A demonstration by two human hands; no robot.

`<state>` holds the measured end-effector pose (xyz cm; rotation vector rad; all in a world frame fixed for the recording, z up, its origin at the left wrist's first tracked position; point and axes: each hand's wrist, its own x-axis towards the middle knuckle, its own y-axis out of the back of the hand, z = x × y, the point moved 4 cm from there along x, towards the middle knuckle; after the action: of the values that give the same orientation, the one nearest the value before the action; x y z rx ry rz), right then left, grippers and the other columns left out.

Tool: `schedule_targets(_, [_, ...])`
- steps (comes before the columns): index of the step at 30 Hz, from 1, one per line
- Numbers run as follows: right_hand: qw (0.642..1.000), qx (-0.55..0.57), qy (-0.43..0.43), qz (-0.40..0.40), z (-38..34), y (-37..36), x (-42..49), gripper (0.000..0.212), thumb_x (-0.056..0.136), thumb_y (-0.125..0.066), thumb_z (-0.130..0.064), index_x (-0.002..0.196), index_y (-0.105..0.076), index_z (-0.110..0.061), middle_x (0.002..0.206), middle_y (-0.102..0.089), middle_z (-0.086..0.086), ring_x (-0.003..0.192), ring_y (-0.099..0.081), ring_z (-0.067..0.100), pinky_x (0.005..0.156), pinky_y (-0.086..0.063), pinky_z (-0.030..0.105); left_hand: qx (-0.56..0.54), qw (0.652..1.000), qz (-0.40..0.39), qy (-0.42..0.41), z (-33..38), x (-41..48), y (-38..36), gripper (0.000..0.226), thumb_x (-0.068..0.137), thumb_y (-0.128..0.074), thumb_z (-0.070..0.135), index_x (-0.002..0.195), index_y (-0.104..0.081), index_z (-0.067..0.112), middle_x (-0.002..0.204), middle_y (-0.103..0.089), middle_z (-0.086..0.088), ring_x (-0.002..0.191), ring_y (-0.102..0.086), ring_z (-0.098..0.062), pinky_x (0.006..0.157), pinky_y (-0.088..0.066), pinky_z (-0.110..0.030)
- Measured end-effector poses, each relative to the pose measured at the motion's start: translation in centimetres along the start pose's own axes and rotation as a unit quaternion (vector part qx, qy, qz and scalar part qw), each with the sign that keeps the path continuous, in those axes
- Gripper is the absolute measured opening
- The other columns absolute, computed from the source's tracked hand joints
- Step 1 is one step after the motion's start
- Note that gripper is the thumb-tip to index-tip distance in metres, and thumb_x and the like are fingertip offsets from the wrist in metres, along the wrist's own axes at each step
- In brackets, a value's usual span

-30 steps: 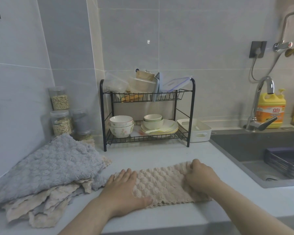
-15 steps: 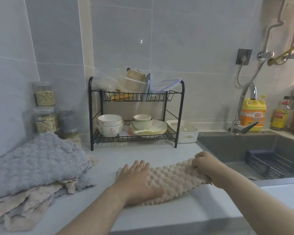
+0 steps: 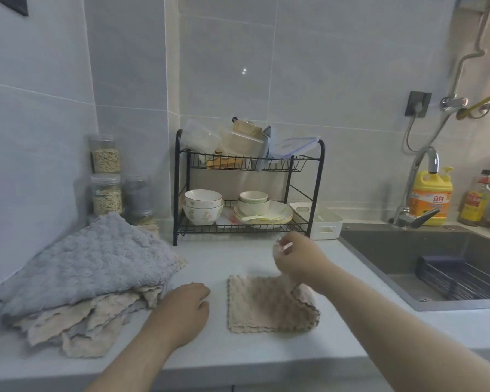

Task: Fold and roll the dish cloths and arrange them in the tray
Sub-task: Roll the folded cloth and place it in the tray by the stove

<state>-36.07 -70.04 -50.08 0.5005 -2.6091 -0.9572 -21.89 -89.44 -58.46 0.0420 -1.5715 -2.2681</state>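
Folding step in hand, judged from the layout: beige dish cloth [image 3: 269, 304] lay flat on the counter [image 3: 238, 352], doubled over, right edge curled up in a loose hump. Not yet rolled. Right hand [image 3: 296, 257] hung in the air above and behind the cloth, fingers loosely curled, thumb and forefinger near each other, gripping nothing that could be seen; blurred, so contact with the cloth's raised flap under the wrist could not be told. Left hand [image 3: 186, 308] rested knuckles-up on the counter just beside the cloth's left edge, fingers bent under, apparently empty, apart from the cloth.

Next move, as a guess: press the hump flat or take one short end and roll tight, with the other hand pinning the far end; then carry to the white tray [image 3: 320, 222], which stood at the back beside the black dish rack [image 3: 178, 190], near the sink [image 3: 408, 250]. Tray looked empty, but interior only partly visible.

Pile of unfolded cloths [image 3: 82, 281] on the left, grey on top, beige beneath; count could not be made out. Left fingertips hidden under the palm. Tray's left end cut off by the rack's leg. Lower counter edge and both elbows out of frame.
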Motion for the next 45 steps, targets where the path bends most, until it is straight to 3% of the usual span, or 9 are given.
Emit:
schedule_targets(6, [0.995,-0.097,-0.001,-0.033,-1.8,-6.4,-0.8,0.019,0.083,-0.053,-0.024,0.066,-0.053,-0.015,0.065,-0.052,0.001,0.060,-0.049,0.023,0.056,-0.043,0.031,-0.033,0.999,0.006,0.017,-0.8,0.0,0.1,0.027,0.080,-0.033,0.023,0.086,-0.058,0.013,0.087,-0.057,0.006,0.084,-0.055,-0.015,0.077,-0.050,-0.037])
schedule_targets(22, [0.986,-0.124,0.051,-0.095,-3.6,-7.4,-4.1,0.033,0.087,-0.049,-0.027,0.060,-0.051,-0.009,0.055,-0.052,0.003,0.056,-0.048,0.019,0.054,-0.039,0.029,-0.050,0.999,0.006,0.018,-0.7,-0.2,0.6,0.026,0.075,-0.037,0.021,0.087,-0.058,0.012,0.093,-0.056,0.005,0.091,-0.053,-0.020,0.080,-0.050,-0.040])
schedule_targets(27, [0.966,-0.238,0.098,0.034,-1.0,-4.4,-3.7,0.029,0.092,-0.036,-0.033,0.088,-0.058,-0.015,0.092,-0.058,0.002,0.094,-0.057,0.027,0.073,-0.043,0.034,-0.042,0.999,0.004,0.013,-0.5,-0.1,0.5,0.020,0.082,-0.038,0.021,0.085,-0.055,0.011,0.091,-0.055,0.003,0.090,-0.053,-0.021,0.081,-0.048,-0.040])
schedule_targets(30, [0.943,-0.326,0.058,-0.041,3.6,-5.9,-3.9,0.069,0.087,-0.001,-0.057,0.125,-0.044,-0.018,0.132,-0.043,0.010,0.124,-0.041,0.032,0.097,-0.039,0.044,-0.056,0.998,-0.009,-0.019,0.1,-0.3,0.5,0.033,0.097,-0.033,0.032,0.120,-0.055,0.025,0.133,-0.050,0.015,0.125,-0.046,-0.014,0.106,-0.038,-0.036])
schedule_targets(34, [0.929,-0.352,0.067,-0.097,6.9,-7.5,-3.7,0.124,0.054,0.041,-0.070,0.143,-0.027,-0.017,0.159,-0.008,0.012,0.144,-0.010,0.033,0.109,-0.017,0.054,-0.070,0.992,-0.015,-0.102,2.8,-0.6,1.0,0.053,0.102,-0.026,0.041,0.151,-0.006,0.038,0.144,-0.001,0.034,0.137,0.002,0.011,0.116,-0.004,-0.023])
schedule_targets(38, [0.942,-0.317,0.056,-0.094,6.4,-7.2,-4.1,0.119,0.058,0.036,-0.075,0.149,-0.017,-0.020,0.160,-0.003,0.011,0.147,-0.004,0.030,0.115,-0.011,0.054,0.001,0.983,-0.074,-0.166,5.7,1.8,-0.2,0.057,0.101,-0.025,0.046,0.152,-0.001,0.035,0.154,0.006,0.026,0.142,0.010,0.006,0.120,-0.002,-0.027])
schedule_targets(41, [0.965,-0.259,0.023,-0.046,6.1,-5.5,-4.7,0.071,0.092,-0.021,-0.061,0.146,-0.030,-0.017,0.152,-0.029,0.013,0.140,-0.026,0.032,0.113,-0.024,0.048,0.092,0.975,-0.140,-0.147,4.9,3.1,-2.3,0.064,0.099,-0.021,0.054,0.153,0.003,0.030,0.160,0.006,0.014,0.146,0.009,-0.003,0.120,0.000,-0.030])
schedule_targets(43, [0.949,-0.306,0.072,0.025,5.8,-4.8,-5.0,0.033,0.080,-0.054,-0.040,0.099,-0.065,-0.015,0.096,-0.064,0.016,0.093,-0.055,0.036,0.086,-0.047,0.045,0.102,0.975,-0.147,-0.133,4.5,3.3,-2.7,0.066,0.098,-0.017,0.057,0.152,0.008,0.030,0.159,0.009,0.015,0.145,0.011,-0.004,0.119,0.003,-0.030])
schedule_targets(45, [0.943,-0.332,0.029,0.015,6.1,-4.7,-5.0,0.030,0.077,-0.041,-0.041,0.077,-0.057,-0.016,0.080,-0.059,0.009,0.082,-0.050,0.029,0.081,-0.044,0.037,0.105,0.976,-0.143,-0.125,4.6,3.1,-2.8,0.067,0.097,-0.018,0.058,0.152,0.009,0.031,0.159,0.010,0.015,0.145,0.013,-0.004,0.119,0.003,-0.030])
